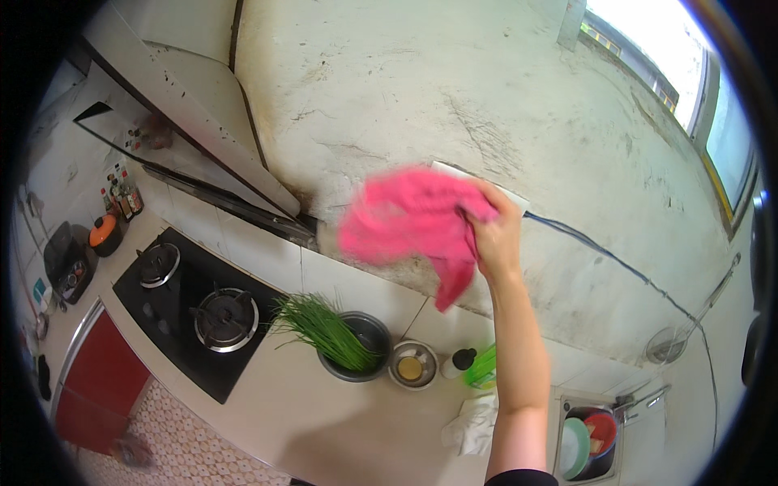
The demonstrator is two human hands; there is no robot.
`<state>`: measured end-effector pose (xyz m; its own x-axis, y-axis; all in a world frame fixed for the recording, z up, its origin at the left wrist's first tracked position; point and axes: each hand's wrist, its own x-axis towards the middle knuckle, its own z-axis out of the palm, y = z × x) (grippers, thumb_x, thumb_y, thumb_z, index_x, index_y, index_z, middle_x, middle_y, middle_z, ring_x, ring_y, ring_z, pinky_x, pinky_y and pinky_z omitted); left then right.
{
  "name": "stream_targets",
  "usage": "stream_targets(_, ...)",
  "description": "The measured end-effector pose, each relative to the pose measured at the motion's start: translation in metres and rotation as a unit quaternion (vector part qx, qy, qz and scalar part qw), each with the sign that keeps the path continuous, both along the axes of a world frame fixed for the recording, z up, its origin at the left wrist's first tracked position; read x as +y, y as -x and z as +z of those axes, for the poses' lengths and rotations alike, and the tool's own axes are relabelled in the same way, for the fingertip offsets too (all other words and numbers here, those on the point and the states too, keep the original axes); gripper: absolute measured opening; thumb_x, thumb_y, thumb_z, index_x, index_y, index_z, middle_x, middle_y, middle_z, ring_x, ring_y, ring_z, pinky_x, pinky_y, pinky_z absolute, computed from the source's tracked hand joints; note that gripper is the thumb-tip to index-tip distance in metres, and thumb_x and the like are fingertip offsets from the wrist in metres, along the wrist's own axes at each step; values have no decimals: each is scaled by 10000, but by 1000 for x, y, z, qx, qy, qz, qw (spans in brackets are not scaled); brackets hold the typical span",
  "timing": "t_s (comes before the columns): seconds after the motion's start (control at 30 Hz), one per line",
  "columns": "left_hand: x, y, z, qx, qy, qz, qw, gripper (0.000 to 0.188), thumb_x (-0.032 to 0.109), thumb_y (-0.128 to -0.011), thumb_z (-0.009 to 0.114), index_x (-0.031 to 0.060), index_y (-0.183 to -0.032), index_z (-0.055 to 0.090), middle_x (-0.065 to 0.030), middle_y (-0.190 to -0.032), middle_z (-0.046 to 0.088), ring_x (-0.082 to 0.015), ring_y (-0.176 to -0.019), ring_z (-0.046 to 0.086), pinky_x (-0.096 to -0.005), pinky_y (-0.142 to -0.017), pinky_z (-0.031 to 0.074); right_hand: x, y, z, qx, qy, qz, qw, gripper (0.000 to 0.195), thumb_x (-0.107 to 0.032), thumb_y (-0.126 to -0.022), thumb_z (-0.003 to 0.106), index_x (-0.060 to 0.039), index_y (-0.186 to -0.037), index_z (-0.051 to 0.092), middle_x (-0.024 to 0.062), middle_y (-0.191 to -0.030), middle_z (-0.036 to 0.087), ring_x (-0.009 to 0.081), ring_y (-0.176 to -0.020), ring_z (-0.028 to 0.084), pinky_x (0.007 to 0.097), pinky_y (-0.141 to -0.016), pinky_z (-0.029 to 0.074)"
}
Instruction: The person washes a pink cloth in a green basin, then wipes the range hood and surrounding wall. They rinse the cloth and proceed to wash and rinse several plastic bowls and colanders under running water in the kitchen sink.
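Observation:
My right hand (499, 234) is raised in front of the wall, shut on a pink cloth (413, 212). Most of the cloth spreads to the left of my fingers, blurred, with one corner hanging down. Behind it lies a stained, cracked wall (364, 91), and the hand overlaps a white strip or box (516, 197) on that wall. Dark cables (595, 246) run from the strip toward the right. Below the cloth, where the wall meets pale tiles (364, 291), there is a dirty edge. My left hand is out of view.
Long green stalks (328, 334) lie in a dark bowl (384, 358) beside a gas hob (182, 316). A metal bowl (433, 370), a dark-capped bottle (453, 364) and a white cloth (471, 428) are on the counter. A range hood (200, 140) juts out left; a sink (562, 407) holds basins.

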<state>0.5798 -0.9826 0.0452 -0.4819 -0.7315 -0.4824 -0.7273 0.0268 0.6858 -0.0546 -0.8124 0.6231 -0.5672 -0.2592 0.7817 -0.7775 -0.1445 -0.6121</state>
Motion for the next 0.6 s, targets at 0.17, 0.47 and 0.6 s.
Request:
stream_targets(0.17,52,62,16,-49,-24,-27,998,429,366,-889,346,28,-965,599,-162,-828,563,-239,-726,503,-376,-709,442,58,56,-5,344,-41,-361,866,293,-21,-650,625,-92,-935,629,104,-942,547,285,-867,509,353,-791,398)
stream_targets(0.47,119,78,50,-97,-25,77,992,430,368,-876,361,22,-908,614,-221,-960,572,-316,-887,526,-395,-789,415,63,71,-78,466,-205,-248,824,293,-90,-621,592,-126,-910,621,74,-945,541,235,-805,491,340,-662,391)
stream_targets(0.6,119,60,26,-96,-18,71,993,450,379,-880,354,13,-900,615,-208,-933,584,-306,-863,535,-385,-777,421,44,65,-27,471,-179,-314,805,226,-85,-619,575,-121,-836,623,58,-934,551,244,-817,486,361,-668,385)
